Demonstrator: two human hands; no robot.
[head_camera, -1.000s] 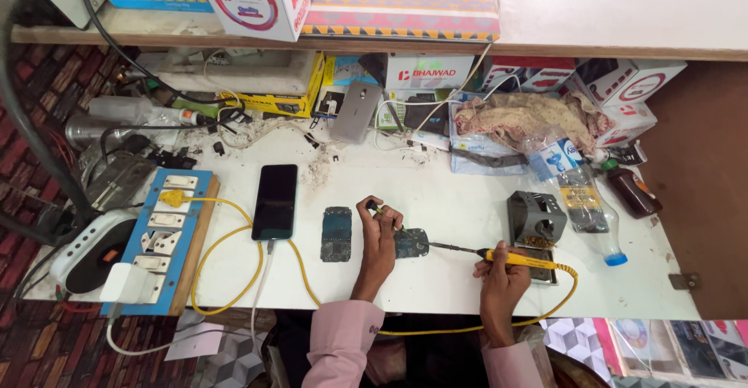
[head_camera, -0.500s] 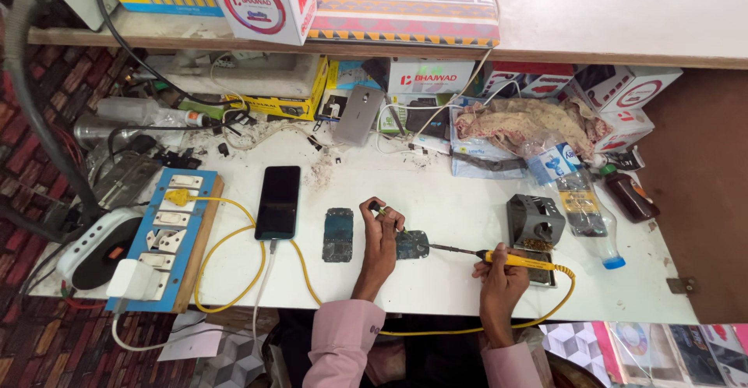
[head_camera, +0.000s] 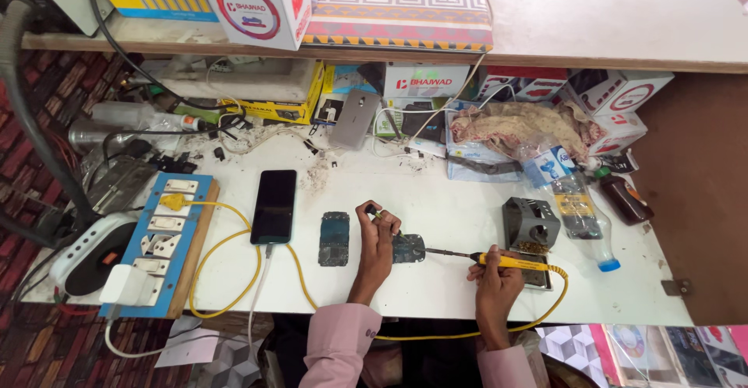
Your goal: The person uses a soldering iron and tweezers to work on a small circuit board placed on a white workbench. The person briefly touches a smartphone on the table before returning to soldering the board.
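My right hand [head_camera: 496, 277] grips a yellow-handled soldering iron [head_camera: 510, 261], its dark tip reaching left onto a small circuit board [head_camera: 411, 248] on the white table [head_camera: 452, 201]. My left hand [head_camera: 378, 234] rests on the board's left side and pinches a thin wire or pin between its fingers. A second, dark board or phone frame [head_camera: 334, 238] lies just left of that hand. A black smartphone [head_camera: 274, 206] lies further left, plugged into a yellow cable [head_camera: 226, 248].
A blue switchboard [head_camera: 160, 240] with a white charger sits at the left edge. A grey metal iron stand [head_camera: 530, 223], a plastic bottle [head_camera: 580, 209] and a brown bottle stand at the right. Boxes, a cloth bundle [head_camera: 518, 123] and tangled wires crowd the back.
The view shifted slightly. Both hands stay in place over the small board, with the iron tip still on it.
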